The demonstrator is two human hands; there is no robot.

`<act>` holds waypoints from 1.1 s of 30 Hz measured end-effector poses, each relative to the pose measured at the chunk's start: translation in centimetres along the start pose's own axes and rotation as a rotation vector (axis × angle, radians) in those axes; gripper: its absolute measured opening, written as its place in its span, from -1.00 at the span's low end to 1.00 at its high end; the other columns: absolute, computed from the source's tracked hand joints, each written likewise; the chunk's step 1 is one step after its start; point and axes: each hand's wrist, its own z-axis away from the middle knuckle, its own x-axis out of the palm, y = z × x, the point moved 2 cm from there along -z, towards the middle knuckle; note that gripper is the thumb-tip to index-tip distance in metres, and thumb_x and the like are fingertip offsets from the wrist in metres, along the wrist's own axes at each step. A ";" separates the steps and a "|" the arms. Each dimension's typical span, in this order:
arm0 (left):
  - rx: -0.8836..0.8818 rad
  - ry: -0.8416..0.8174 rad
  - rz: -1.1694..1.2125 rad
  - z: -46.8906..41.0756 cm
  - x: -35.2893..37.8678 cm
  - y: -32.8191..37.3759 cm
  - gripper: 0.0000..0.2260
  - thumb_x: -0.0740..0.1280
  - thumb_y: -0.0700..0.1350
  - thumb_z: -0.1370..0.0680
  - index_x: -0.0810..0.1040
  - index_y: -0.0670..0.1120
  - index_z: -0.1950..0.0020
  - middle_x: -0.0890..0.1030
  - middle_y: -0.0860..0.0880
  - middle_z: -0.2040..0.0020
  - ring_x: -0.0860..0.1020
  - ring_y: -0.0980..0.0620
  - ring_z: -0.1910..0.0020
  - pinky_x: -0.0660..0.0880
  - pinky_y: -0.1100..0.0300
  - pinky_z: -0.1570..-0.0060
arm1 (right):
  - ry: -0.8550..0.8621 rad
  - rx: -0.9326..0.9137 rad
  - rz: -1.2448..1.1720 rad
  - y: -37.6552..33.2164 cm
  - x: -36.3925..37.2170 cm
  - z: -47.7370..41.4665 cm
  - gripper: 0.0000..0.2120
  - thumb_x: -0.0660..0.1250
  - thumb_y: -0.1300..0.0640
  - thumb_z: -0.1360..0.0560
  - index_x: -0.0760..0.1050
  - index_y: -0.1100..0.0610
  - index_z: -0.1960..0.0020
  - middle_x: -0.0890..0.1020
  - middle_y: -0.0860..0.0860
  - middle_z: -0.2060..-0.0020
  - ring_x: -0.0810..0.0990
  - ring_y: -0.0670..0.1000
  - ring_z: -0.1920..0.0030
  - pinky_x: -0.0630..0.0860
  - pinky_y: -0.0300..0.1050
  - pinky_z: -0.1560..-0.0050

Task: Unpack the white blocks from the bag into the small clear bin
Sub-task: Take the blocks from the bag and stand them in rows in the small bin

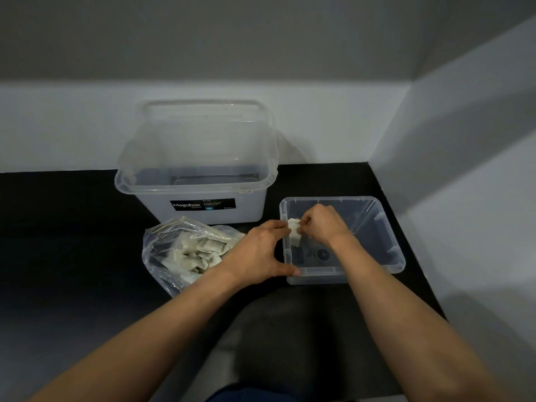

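White block (pixel 295 238) pinched at upper end by right hand (pixel 323 224); long axis near upright, free end pointed down into small clear bin (pixel 390 258), just inside its left wall. Block's left edge touched by fingertips of left hand (pixel 259 253), spread wide, thumb on bin's near corner. Bag (pixel 162 256) of blocks left of grip; large clear tub (pixel 200 210) beyond
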 end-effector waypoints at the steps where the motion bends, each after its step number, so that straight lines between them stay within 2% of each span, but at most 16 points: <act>1: -0.001 -0.001 0.006 -0.1 0.0 0.0 -0.13 0.56 0.23 -0.40 0.32 -0.04 -0.60 0.26 0.00 -0.61 0.29 0.03 -0.55 0.25 0.16 -0.47 | 0.014 0.005 0.019 0.0 -0.1 0.0 -0.81 0.51 0.03 -0.51 0.70 0.03 -0.11 0.73 0.01 0.01 0.68 0.01 -0.01 0.62 0.02 -0.12; 4: 0.017 -0.013 0.030 0.1 -0.1 0.0 -0.15 0.54 0.24 -0.41 0.31 -0.02 -0.60 0.25 0.01 -0.62 0.30 0.03 -0.55 0.31 0.12 -0.49 | 0.092 0.012 -0.024 0.0 -1.1 0.9 -0.78 0.52 -0.01 -0.51 0.69 0.02 -0.13 0.73 -0.02 0.00 0.69 0.00 -0.03 0.63 0.03 -0.13; 6: 0.052 0.032 0.042 1.0 -0.8 0.0 -0.23 0.50 0.25 -0.45 0.34 0.03 -0.58 0.28 0.05 -0.59 0.32 0.07 -0.52 0.32 0.18 -0.45 | 0.174 -0.010 -0.113 -0.2 -2.1 2.4 -0.76 0.50 -0.03 -0.52 0.67 0.02 -0.16 0.73 -0.07 0.03 0.68 -0.08 -0.01 0.63 -0.04 -0.10; 8: 0.092 0.150 0.054 2.7 -2.3 -0.5 -0.40 0.47 0.22 -0.50 0.46 0.07 -0.49 0.38 0.10 -0.50 0.37 0.15 -0.44 0.31 0.30 -0.37 | 0.265 -0.032 -0.240 -0.9 -3.1 4.6 -0.76 0.49 -0.05 -0.52 0.66 0.00 -0.15 0.71 -0.13 0.05 0.65 -0.22 0.05 0.58 -0.26 0.00; 10: 0.100 0.328 0.073 5.0 -4.4 -2.0 -0.60 0.47 0.16 -0.53 0.58 0.08 -0.33 0.50 0.11 -0.32 0.46 0.20 -0.29 0.36 0.36 -0.27 | 0.388 -0.065 -0.360 -2.4 -3.9 7.2 -0.79 0.49 -0.05 -0.53 0.67 -0.01 -0.12 0.70 -0.17 0.08 0.63 -0.27 0.09 0.51 -0.43 0.13; 12: 0.066 0.552 0.080 7.8 -6.3 -4.5 -0.77 0.48 0.08 -0.54 0.63 0.04 -0.14 0.55 0.10 -0.11 0.51 0.18 -0.10 0.41 0.35 -0.12 | 0.507 -0.135 -0.481 -5.0 -4.0 9.9 -0.83 0.49 -0.02 -0.54 0.68 -0.02 -0.09 0.70 -0.20 0.13 0.66 -0.26 0.10 0.55 -0.43 0.12; 14: 0.003 0.670 0.075 10.5 -7.4 -7.4 -0.83 0.46 0.05 -0.53 0.63 0.00 -0.03 0.57 0.10 0.02 0.54 0.15 0.02 0.45 0.30 0.00 | 0.547 -0.236 -0.591 -8.7 -3.1 12.3 -0.88 0.49 0.03 -0.54 0.70 -0.02 -0.06 0.71 -0.21 0.15 0.68 -0.23 0.10 0.57 -0.39 0.06; 16: -0.011 0.605 0.023 12.4 -7.6 -10.0 -0.82 0.38 0.11 -0.56 0.63 0.02 -0.03 0.59 0.11 0.05 0.54 0.15 0.04 0.47 0.28 0.05 | 0.442 -0.362 -0.616 -12.5 -1.2 13.7 -0.90 0.47 0.07 -0.56 0.71 -0.01 -0.06 0.72 -0.21 0.12 0.68 -0.22 0.08 0.57 -0.37 0.03; 18: 0.046 0.380 -0.154 13.2 -6.8 -12.2 -0.75 0.26 0.14 -0.59 0.66 0.06 -0.09 0.61 0.11 -0.03 0.54 0.11 -0.05 0.52 0.18 0.00 | 0.167 -0.452 -0.513 -15.8 1.4 13.9 -0.86 0.42 0.06 -0.59 0.71 -0.03 -0.11 0.72 -0.20 0.04 0.66 -0.23 0.01 0.56 -0.34 -0.05; 20: 0.137 0.187 -0.377 12.9 -5.6 -14.0 -0.70 0.21 0.10 -0.60 0.69 0.06 -0.14 0.64 0.09 -0.09 0.57 0.03 -0.09 0.55 0.07 -0.06 | -0.076 -0.490 -0.223 -17.8 4.6 13.2 -0.81 0.33 0.04 -0.63 0.69 -0.07 -0.16 0.71 -0.15 -0.04 0.62 -0.17 -0.06 0.55 -0.21 -0.11; 21: 0.152 0.121 -0.467 12.6 -5.2 -14.6 -0.71 0.21 0.08 -0.60 0.69 0.08 -0.16 0.66 0.09 -0.11 0.56 0.00 -0.10 0.53 0.04 -0.09 | -0.124 -0.475 -0.058 -18.2 6.1 12.7 -0.79 0.28 0.05 -0.64 0.67 -0.06 -0.18 0.69 -0.08 -0.08 0.61 -0.08 -0.09 0.56 -0.10 -0.11; 22: 0.140 0.067 -0.531 12.5 -5.1 -15.0 -0.73 0.21 0.07 -0.61 0.68 0.10 -0.16 0.66 0.10 -0.12 0.55 -0.01 -0.13 0.48 0.05 -0.13 | -0.124 -0.430 0.086 -18.3 7.2 12.1 -0.77 0.24 0.06 -0.64 0.65 -0.04 -0.18 0.68 -0.01 -0.09 0.62 0.03 -0.10 0.57 0.00 -0.08; 25: 0.081 0.002 -0.600 11.6 -5.3 -15.4 -0.77 0.18 0.07 -0.66 0.61 0.09 -0.10 0.67 0.06 -0.04 0.52 -0.01 -0.20 0.30 0.08 -0.13 | -0.012 -0.255 0.315 -18.2 8.1 10.7 -0.76 0.23 0.17 -0.60 0.59 0.03 -0.19 0.65 0.10 -0.08 0.65 0.19 -0.06 0.54 0.01 0.06; 27: 0.026 0.015 -0.639 11.0 -5.6 -15.1 -0.78 0.17 0.06 -0.68 0.60 0.07 -0.08 0.65 0.01 0.00 0.55 -0.03 -0.15 0.26 0.08 -0.03 | 0.060 -0.151 0.329 -18.2 7.8 10.2 -0.68 0.25 0.23 -0.58 0.54 0.03 -0.29 0.65 0.13 -0.11 0.66 0.23 -0.06 0.55 0.05 0.08; 30: -0.011 0.074 -0.679 9.8 -5.7 -15.2 -0.78 0.26 0.10 -0.63 0.62 0.07 -0.16 0.66 -0.02 -0.02 0.58 -0.05 -0.09 0.33 0.07 -0.07 | 0.174 -0.096 0.320 -18.8 7.6 9.4 -0.63 0.27 0.24 -0.58 0.52 -0.01 -0.35 0.65 0.12 -0.14 0.67 0.25 -0.07 0.54 0.04 0.11; 33: -0.044 0.040 -0.694 8.9 -5.4 -16.1 -0.61 0.43 0.13 -0.50 0.53 0.04 -0.29 0.66 -0.04 -0.07 0.59 -0.07 -0.13 0.38 0.06 -0.12 | 0.184 -0.078 0.337 -19.9 8.4 8.3 -0.68 0.28 0.24 -0.59 0.57 0.01 -0.30 0.65 0.12 -0.14 0.66 0.24 -0.08 0.55 0.04 0.08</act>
